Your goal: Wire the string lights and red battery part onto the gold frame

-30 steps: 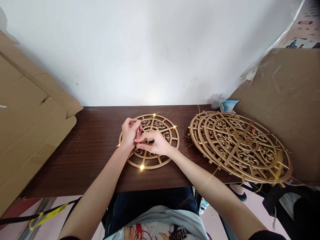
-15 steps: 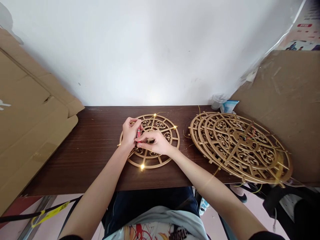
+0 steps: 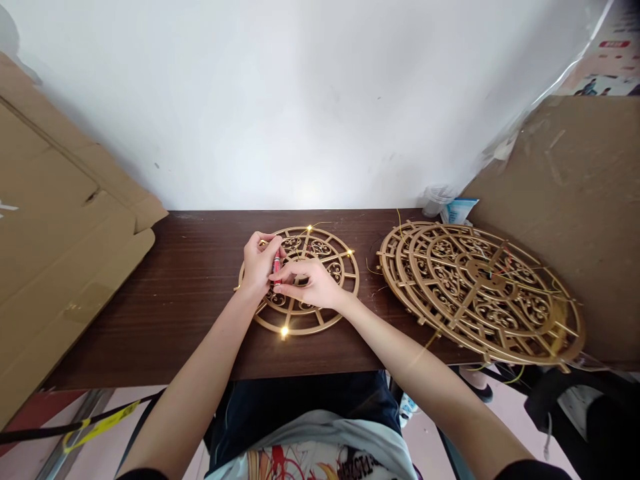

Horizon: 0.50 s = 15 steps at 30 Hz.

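Barely anything is shifting over this last second — the left hand and the right hand are holding their place over the left part of the round gold frame, and the lights are staying lit on its rim, one glowing light showing at its near edge. That steadiness is suggesting close, fiddly work on one spot rather than a move to another. Both hands are gripping: the left is pinching the upper end of the small red cylinder, while thumb and finger of the right are pressing at its lower end. The cylinder is sitting above the frame's left half, left of its hub; whether it is touching the frame, I'm not able to tell. The frame itself is lying flat on the tabletop. Now the containers — a clear plastic cup is standing beyond the frame and to its right, its contents not showing clearly, with a blue and white packet leaning just beside it. To the frame's right, a stack of gold frames is lying with loose wires trailing, while cardboard is rising well to its left.
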Tool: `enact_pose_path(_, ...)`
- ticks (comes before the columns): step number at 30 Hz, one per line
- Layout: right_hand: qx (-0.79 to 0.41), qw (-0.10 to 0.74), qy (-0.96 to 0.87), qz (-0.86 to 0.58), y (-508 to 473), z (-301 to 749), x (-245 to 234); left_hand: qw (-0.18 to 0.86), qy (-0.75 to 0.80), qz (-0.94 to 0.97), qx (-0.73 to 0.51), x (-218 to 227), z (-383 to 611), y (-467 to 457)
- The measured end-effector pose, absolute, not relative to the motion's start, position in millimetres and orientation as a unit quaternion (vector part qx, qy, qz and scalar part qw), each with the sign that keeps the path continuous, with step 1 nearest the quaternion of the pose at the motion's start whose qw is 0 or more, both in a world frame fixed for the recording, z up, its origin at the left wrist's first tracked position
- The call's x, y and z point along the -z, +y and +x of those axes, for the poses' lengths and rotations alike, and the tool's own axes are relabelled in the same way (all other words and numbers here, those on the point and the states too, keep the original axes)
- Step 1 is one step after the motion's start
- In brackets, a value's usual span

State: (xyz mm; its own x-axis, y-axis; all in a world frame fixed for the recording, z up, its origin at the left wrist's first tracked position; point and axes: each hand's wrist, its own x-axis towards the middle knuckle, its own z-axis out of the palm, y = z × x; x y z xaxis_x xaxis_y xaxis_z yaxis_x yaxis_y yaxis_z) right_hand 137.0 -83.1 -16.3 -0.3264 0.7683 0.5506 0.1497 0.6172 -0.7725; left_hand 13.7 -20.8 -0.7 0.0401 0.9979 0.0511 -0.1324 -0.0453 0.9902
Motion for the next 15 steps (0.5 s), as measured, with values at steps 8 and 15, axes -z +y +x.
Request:
enact_pose_path(8, -0.311, 0.490, -0.751, -0.314, -83.4, 137.0, 16.7, 0.527, 0.439, 0.497, -0.532, -0.4, 12.9, -22.5)
enact_pose_path(15, -0.309, 0.481, -0.755, -0.321, -83.7, 137.6, 16.6, 0.528, 0.436, 0.496, -0.534, -1.5, 13.2, -22.9)
